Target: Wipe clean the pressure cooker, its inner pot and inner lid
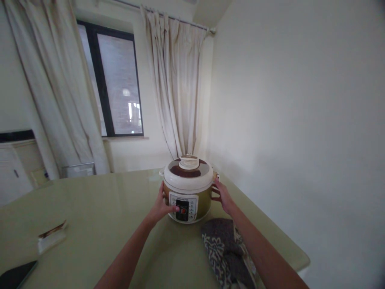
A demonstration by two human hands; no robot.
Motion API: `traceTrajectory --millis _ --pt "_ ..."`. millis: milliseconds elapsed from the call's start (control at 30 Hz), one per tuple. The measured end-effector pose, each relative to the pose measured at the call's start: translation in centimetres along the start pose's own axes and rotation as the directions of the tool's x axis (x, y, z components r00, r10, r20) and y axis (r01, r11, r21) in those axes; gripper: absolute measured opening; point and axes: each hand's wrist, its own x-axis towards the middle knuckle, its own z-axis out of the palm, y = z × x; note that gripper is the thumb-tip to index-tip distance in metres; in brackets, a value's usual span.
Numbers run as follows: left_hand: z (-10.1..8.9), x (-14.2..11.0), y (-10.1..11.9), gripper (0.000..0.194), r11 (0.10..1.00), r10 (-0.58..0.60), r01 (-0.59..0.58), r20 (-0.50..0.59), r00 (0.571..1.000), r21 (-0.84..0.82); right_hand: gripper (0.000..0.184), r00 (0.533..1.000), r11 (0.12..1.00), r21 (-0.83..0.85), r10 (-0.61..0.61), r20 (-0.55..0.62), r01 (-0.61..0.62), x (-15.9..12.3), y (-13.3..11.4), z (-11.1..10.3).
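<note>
An electric pressure cooker (188, 184) stands upright on the pale green table, with a white rim, a gold-brown body and a round knob on its lid. Its front control panel (184, 207) faces me. My left hand (161, 205) grips the cooker's left side, the thumb lying across the panel and the other fingers around the side. On the opposite side, my right hand (223, 196) holds the body just below the right lid handle, fingers against the wall. A dark grey patterned cloth (224, 249) lies bunched in front of the cooker, partly behind my right forearm.
The pale green table (117, 212) runs along a white wall (294, 132) on the right. At left lie a small white-and-brown packet (51, 237) and a dark flat object (18, 275), cut off by the frame. Curtains (180, 80) and a window (120, 84) are behind.
</note>
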Motion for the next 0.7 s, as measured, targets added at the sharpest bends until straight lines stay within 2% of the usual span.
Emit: traceTrajectory --millis 200,367,467,567,633,700 --pt "-4.8 -6.3 1.2 0.159 0.999 0.025 -0.020 -0.202 0.979 0.027 0.071 0.991 1.000 0.009 -0.005 0.136 0.004 -2.0 0.0 5.2" --pt "-7.7 -11.8 3.0 0.155 0.996 0.001 0.024 -0.282 0.960 0.084 0.071 0.970 0.999 0.037 -0.046 0.238 0.038 -5.0 0.5 8.3" --pt "-8.8 -14.0 3.4 0.154 0.993 0.010 0.027 -0.310 0.951 0.114 0.067 0.958 0.997 0.058 -0.066 0.279 0.051 -6.5 1.1 8.9" --pt "-10.0 -14.8 3.3 0.148 0.991 0.007 0.035 -0.321 0.947 0.126 0.068 0.943 0.995 0.098 -0.056 0.328 0.025 -6.9 1.7 8.4" --pt "-10.8 -14.7 3.3 0.124 0.993 -0.024 0.063 -0.342 0.939 0.104 0.076 0.945 0.993 0.119 -0.021 0.326 -0.019 -6.7 1.7 7.8" --pt "-11.2 -14.1 3.2 0.094 0.993 -0.051 0.088 -0.394 0.918 0.078 0.084 0.983 0.994 0.106 -0.028 0.182 0.009 -6.3 0.9 7.5"
